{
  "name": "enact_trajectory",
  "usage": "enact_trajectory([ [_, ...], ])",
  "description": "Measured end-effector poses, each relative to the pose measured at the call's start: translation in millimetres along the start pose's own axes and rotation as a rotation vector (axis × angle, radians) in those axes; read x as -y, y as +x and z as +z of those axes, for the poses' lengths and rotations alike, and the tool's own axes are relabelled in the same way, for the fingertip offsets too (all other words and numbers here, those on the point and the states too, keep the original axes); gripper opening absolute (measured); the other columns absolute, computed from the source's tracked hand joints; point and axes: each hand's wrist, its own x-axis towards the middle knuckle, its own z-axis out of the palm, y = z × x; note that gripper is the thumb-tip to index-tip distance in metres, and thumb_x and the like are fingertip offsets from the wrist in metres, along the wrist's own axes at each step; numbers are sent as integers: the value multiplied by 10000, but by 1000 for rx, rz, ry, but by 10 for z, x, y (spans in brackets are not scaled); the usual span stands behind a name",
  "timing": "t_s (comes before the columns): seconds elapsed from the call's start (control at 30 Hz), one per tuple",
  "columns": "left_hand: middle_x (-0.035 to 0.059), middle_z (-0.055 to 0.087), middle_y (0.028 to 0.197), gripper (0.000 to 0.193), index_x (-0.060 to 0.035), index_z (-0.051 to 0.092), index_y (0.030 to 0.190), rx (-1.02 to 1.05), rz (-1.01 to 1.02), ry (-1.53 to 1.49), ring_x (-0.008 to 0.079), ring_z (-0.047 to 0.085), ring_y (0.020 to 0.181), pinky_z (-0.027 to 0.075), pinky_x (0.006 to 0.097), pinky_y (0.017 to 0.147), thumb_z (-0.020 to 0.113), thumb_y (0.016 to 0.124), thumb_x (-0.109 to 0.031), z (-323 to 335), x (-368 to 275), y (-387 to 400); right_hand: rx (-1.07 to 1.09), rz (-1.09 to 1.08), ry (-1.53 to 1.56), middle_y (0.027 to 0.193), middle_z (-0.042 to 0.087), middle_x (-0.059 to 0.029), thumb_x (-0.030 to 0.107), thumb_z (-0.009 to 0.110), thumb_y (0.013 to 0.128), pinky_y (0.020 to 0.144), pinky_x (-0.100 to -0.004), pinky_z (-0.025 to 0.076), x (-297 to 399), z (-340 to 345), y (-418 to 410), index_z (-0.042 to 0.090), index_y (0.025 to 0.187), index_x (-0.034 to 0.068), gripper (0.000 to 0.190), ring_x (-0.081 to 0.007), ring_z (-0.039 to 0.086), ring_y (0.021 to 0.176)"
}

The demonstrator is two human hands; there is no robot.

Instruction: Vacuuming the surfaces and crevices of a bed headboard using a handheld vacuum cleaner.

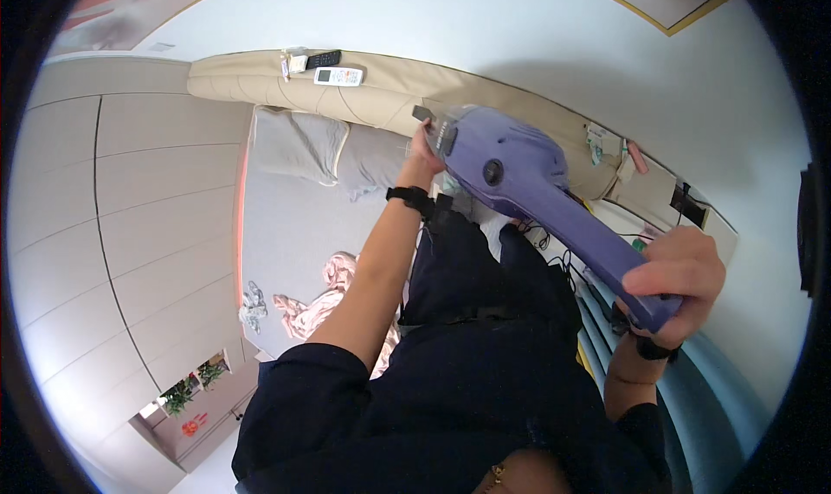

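A purple handheld vacuum cleaner [519, 160] is held up at a slant in front of my body. My right hand [688, 270] is wrapped around the lower end of its long handle. My left hand [423, 149] is at the front end, fingers against the clear part and partly hidden behind it. A round dark button sits on the cleaner's side. Beyond my left hand lies a bed [305, 215] with a grey sheet. Grey pillows [298, 145] rest at its head.
A beige padded headboard [389, 108] carries a white remote control [338, 77] and a black remote [323, 59]. Pink crumpled fabric [324, 299] lies on the bed by my left arm. Dark cables [539, 234] hang near a bedside surface. Blue padded furniture [694, 390] stands on the right.
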Motion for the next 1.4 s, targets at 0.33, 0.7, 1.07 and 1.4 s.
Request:
enact_trajectory([
  [0.33, 116, 506, 1077, 465, -79, 491, 1053, -62, -157, 51, 272, 454, 1015, 324, 418, 882, 270, 803, -402, -234, -99, 513, -12, 286, -126, 705, 613, -98, 97, 578, 410, 596, -224, 430, 64, 127, 289, 626, 781, 41, 379, -165, 594, 636],
  [0.7, 107, 496, 1090, 414, -72, 489, 1045, -108, 51, 185, 257, 476, 992, 352, 426, 868, 313, 789, -346, -784, -1220, 420, 130, 54, 135, 815, 616, -75, 85, 622, 505, 604, -214, 445, -558, 738, 737, 608, 865, 74, 360, -165, 600, 667],
  [1.07, 104, 486, 1103, 412, -77, 486, 1049, 116, -187, -53, 255, 465, 1007, 355, 437, 865, 326, 786, -351, -596, -224, 986, 42, 112, 3, 797, 600, -55, 58, 618, 573, 673, -239, 432, -589, -210, 362, 597, 894, 83, 322, -129, 554, 712],
  [1.4, 86, 460, 1125, 488, -97, 433, 1103, -110, -409, -53, 266, 421, 1040, 309, 442, 884, 335, 778, -447, 772, 1611, 587, -158, 219, -478, 775, 595, -106, 208, 679, 488, 631, -246, 390, 45, -1232, -765, 576, 790, 18, 371, -169, 547, 679],
])
